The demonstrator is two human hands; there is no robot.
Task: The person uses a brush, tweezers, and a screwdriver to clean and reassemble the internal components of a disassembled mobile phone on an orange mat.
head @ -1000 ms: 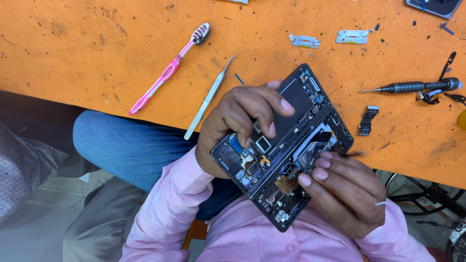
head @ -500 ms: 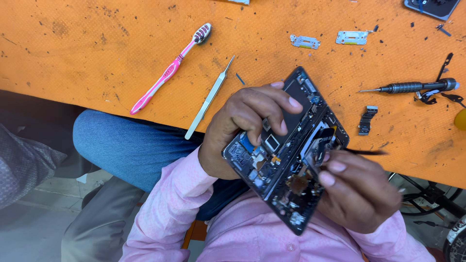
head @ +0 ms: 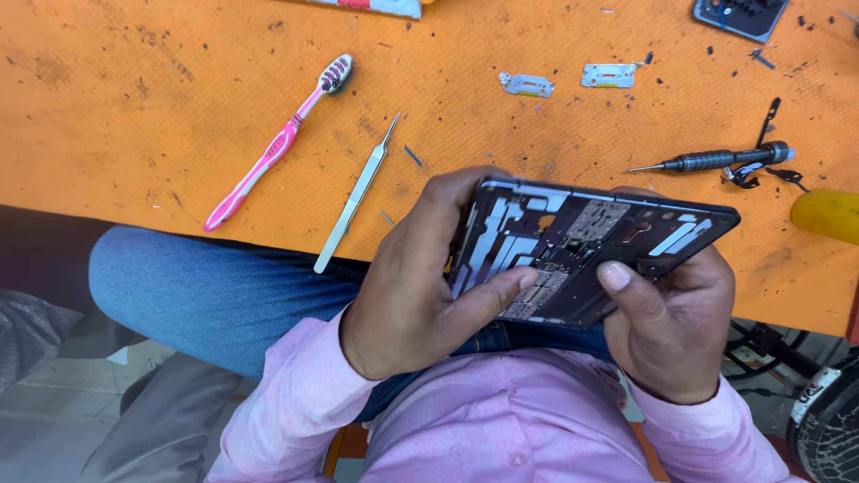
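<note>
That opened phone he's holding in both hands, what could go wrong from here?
The opened phone is held over the lap, past the orange table edge, so a slip could drop it to the floor. The left hand and right hand press thumbs on bare internals, which might get bent or smudged. The tweezers overhang the edge and could fall.

Up at the far edge of the orange table (head: 107, 98), a white flat package with a red patch (head: 371, 5) pokes into view, mostly cut off by the frame. In the far right corner a dark rectangular device with a black glossy face (head: 741, 16) lies flat, perhaps a screen, also cropped.
</note>
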